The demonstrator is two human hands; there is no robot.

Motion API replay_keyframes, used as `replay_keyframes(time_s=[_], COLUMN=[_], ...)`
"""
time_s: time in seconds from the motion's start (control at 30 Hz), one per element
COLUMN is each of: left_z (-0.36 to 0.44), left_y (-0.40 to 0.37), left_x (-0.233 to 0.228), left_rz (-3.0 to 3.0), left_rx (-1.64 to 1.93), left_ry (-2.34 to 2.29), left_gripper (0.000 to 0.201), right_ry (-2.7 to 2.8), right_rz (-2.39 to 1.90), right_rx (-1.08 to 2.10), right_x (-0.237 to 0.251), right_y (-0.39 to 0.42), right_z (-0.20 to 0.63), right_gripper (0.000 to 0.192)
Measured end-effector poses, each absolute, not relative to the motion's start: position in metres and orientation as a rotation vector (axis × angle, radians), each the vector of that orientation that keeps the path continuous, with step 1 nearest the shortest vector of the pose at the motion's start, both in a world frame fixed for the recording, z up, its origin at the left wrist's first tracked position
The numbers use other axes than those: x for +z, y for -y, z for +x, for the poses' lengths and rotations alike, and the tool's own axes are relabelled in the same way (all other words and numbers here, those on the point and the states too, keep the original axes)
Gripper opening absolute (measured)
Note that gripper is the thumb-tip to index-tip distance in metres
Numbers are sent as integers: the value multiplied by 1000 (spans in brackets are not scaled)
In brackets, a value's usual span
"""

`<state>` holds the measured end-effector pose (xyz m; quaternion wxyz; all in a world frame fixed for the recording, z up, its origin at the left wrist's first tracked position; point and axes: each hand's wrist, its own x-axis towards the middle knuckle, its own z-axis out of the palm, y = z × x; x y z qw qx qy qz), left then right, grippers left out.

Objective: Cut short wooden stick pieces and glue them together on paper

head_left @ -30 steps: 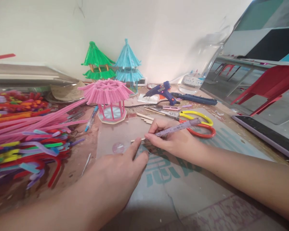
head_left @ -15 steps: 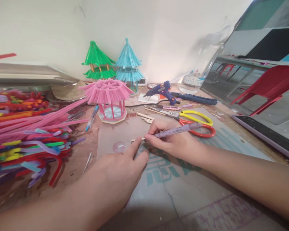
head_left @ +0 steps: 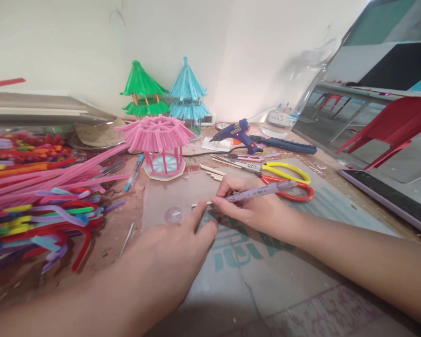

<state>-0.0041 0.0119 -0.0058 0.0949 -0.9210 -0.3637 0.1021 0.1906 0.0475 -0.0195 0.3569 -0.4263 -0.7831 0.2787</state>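
Note:
A short thin wooden stick (head_left: 195, 205) lies on the plastic-covered work sheet. The forefinger of my left hand (head_left: 175, 248) presses it down near its middle, with the thumb lying alongside. In my right hand (head_left: 256, 206) a purple pen (head_left: 263, 191) is gripped, tilted, its tip end at the stick close to my left fingertip. The exact contact of the tip is hidden by my fingers. Just beyond my right hand lie several more cut sticks (head_left: 214, 175) and scissors (head_left: 287, 172) with a yellow and a red handle.
A pink pipe-cleaner pavilion (head_left: 157, 133) stands ahead, with green (head_left: 140, 89) and blue towers (head_left: 187, 89) behind it. Pipe cleaners (head_left: 56, 210) pile up at left. A glue gun (head_left: 236, 135), a clear bottle (head_left: 284, 117) and a phone (head_left: 389, 196) lie farther back and right.
Both hands, the stick and the pen keep nearly the same places. The whole view has shifted very slightly.

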Motion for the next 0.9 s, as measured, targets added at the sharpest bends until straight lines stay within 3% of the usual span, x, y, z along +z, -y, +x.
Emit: replay_keyframes(time_s=[0.4,0.9], left_z=[-4,-2], left_y=[-12,-13], left_x=[-4,-3], left_rz=[-2776,-2760], left_rx=[183,290], left_ry=[1118,1113], left_gripper=[44,43], right_ry=[2024,2012], right_rz=[-1089,-1047], right_rx=[694,638], right_x=[-18,-21], right_y=[-47,-47], right_z=[191,192], right_gripper=[17,16])
